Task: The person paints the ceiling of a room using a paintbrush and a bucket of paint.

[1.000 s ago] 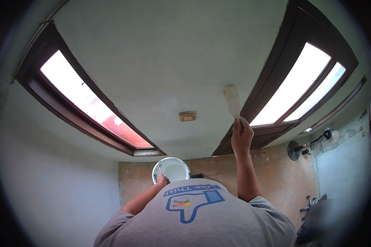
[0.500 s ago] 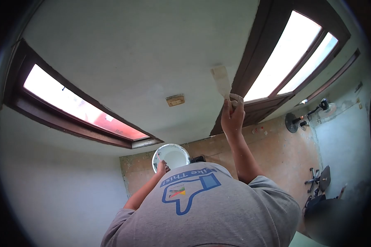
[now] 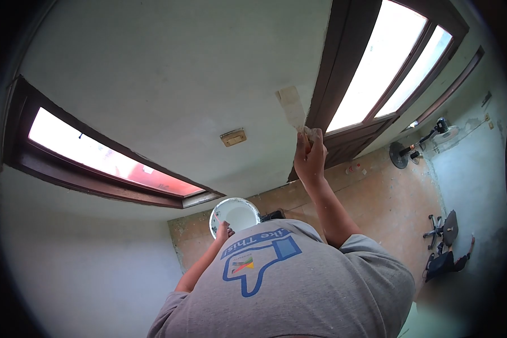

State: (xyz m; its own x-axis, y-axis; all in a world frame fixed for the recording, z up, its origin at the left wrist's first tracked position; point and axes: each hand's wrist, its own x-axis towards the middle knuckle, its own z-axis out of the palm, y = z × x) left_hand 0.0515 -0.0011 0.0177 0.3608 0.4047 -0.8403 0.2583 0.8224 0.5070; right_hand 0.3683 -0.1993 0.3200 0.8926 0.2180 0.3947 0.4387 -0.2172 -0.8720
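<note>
The right hand [image 3: 310, 155] is raised and clenched around the handle of a putty knife [image 3: 292, 107]. Its wide pale blade lies flat against the white wall [image 3: 169, 67], just beside the dark door frame [image 3: 332, 67] and up to the right of a small brass switch plate [image 3: 233, 137]. The left hand [image 3: 222, 231] sits low by the chest and grips the rim of a white bucket [image 3: 235, 215], with the fingers curled over its edge. This looks like a skimming stroke, with filler being spread or smoothed on the wall near the frame. The next pass calls for an even blade angle, steady pressure, and keeping the blade edge off the dark wood. The grey shirt [image 3: 287, 281] hides the left wrist and most of the bucket's near side. The bucket's contents are probably white filler, though white on white makes that hard to tell. The lens bends the wall, so any wet patch is hard to make out.
</note>
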